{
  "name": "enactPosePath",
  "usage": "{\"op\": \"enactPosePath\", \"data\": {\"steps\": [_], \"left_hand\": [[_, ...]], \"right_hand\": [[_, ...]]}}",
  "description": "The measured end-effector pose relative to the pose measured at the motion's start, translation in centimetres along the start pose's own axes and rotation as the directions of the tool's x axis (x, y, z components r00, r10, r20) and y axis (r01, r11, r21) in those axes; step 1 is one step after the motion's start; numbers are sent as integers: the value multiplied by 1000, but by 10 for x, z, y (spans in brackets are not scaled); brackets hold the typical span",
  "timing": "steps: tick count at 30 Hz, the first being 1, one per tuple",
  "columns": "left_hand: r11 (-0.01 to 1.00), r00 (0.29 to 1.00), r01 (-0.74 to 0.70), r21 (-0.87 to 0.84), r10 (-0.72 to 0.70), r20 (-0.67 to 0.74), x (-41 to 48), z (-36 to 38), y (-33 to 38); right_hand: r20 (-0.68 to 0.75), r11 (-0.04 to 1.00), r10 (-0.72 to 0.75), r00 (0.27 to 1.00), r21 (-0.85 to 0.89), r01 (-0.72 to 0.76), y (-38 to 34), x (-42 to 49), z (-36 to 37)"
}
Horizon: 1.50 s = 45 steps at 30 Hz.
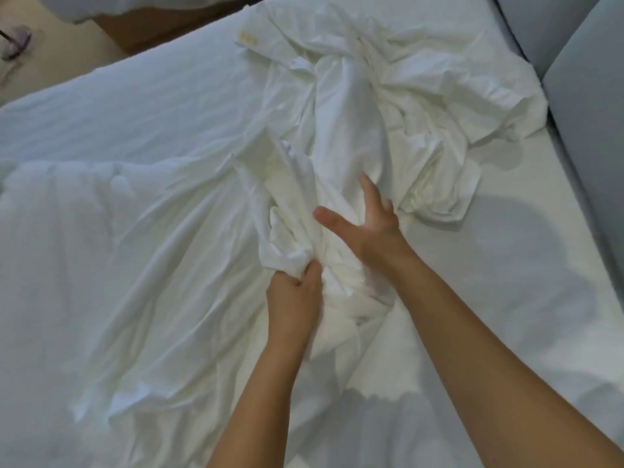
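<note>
- The left hand (pixel 293 298) grips a bunched fold of the crumpled white sheet (pixel 344 106), with its fingers curled tight round the cloth.
- The right hand (pixel 371 228) is spread wide just beyond and to the right of that grip, fingers straight and thumb held out. It holds nothing. It lies over the same bunch, but I cannot tell whether the palm presses on it.
- From the grip the sheet runs away from the person in a twisted ridge, then spreads into a rumpled heap far beyond both hands. More of it fans out flat to the left of the grip and back toward the person.
- A small yellowish label (pixel 247 38) sits on the sheet's far edge, well beyond the grip and slightly left.
- The sheet lies on a white mattress (pixel 506 265), which shows bare to the right of the right hand.
- A puffy white duvet (pixel 84 214) lies well to the left of the grip.
- A grey padded panel (pixel 587 96) stands far right, beyond the mattress edge.
</note>
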State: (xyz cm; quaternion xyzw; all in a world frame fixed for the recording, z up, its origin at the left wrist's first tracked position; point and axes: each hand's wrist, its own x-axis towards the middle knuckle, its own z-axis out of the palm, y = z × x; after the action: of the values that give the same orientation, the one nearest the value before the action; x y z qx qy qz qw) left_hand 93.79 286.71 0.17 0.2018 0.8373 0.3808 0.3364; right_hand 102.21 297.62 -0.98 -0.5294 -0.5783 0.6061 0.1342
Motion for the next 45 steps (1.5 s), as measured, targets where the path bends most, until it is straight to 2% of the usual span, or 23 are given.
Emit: {"op": "enactPosePath", "data": {"steps": [2, 4, 7, 9, 12, 14, 17, 19, 21, 22, 23, 24, 25, 26, 27, 29, 31, 33, 36, 39, 41, 43, 45], "left_hand": [[1000, 1000, 8, -9, -9, -14, -11, -5, -9], [1000, 999, 17, 1, -17, -44, -24, -14, -21], [990, 991, 39, 135, -20, -134, -32, -29, -31], [962, 980, 99, 254, -50, -193, -28, -34, -31], [874, 956, -72, 481, 199, -218, -9, -33, -15], [652, 915, -313, 691, 402, 36, 14, -22, 5], [311, 821, -565, 764, 304, 483, 47, 9, 36], [313, 790, -611, 727, 309, 530, 53, 17, 46], [495, 825, -562, 663, 397, 403, 55, 12, 44], [577, 850, -522, 628, 411, 329, 55, 7, 42], [605, 872, -485, 631, 391, 294, 54, 2, 40], [575, 890, -454, 680, 336, 310, 54, -2, 38], [489, 903, -429, 760, 229, 362, 55, -3, 37], [363, 907, -414, 835, 86, 412, 56, -2, 37], [246, 909, -395, 885, -37, 415, 58, 0, 37], [143, 925, -346, 927, -113, 363, 63, 1, 42], [173, 941, -337, 925, 37, 336, 71, -6, 51], [302, 935, -335, 893, 220, 277, 80, -19, 59], [516, 914, -299, 803, 397, 85, 96, -47, 74], [794, 907, -230, 563, 384, -170, 118, -83, 87], [912, 908, -234, 336, 329, -260, 128, -101, 94], [901, 867, -349, 257, 415, -277, 127, -108, 94], [837, 835, -468, 283, 523, -168, 120, -100, 88]], "right_hand": [[86, 944, 21, 996, -329, 9, -7, 12, 16], [76, 854, -10, 997, -519, 48, -4, 14, 32], [-53, 889, -260, 964, -403, 218, 13, -1, 46], [-111, 918, -300, 947, -305, 255, 24, -9, 40], [-63, 890, -330, 942, -352, 289, 30, -12, 18], [57, 820, -387, 920, -436, 371, 27, -13, 4], [96, 814, -394, 914, -426, 396, 32, -15, -16], [-149, 939, -313, 938, -194, 283, 42, -17, -31], [-390, 992, -97, 915, 34, 120, 57, -16, -39], [-417, 991, 78, 906, 130, -25, 62, -14, -39], [-327, 944, 283, 902, 261, -201, 67, -12, -39], [-129, 825, 469, 873, 418, -381, 72, -10, -37], [128, 664, 563, 816, 518, -539, 76, -6, -35], [273, 557, 572, 773, 563, -611, 74, -7, -32], [299, 519, 552, 779, 608, -601, 75, -4, -28], [33, 588, 574, 818, 679, -440, 75, 9, -24], [-258, 628, 517, 816, 762, -157, 60, 19, -29], [-323, 589, 390, 862, 807, 35, 27, 27, -34], [-314, 611, 126, 941, 772, 176, -31, 41, -24], [-237, 660, -98, 966, 711, 242, -91, 59, 9], [-163, 802, -203, 965, 538, 260, -117, 64, 48], [26, 896, -224, 974, 400, 195, -123, 65, 93], [264, 919, -183, 947, 388, 69, -108, 59, 120]]}}
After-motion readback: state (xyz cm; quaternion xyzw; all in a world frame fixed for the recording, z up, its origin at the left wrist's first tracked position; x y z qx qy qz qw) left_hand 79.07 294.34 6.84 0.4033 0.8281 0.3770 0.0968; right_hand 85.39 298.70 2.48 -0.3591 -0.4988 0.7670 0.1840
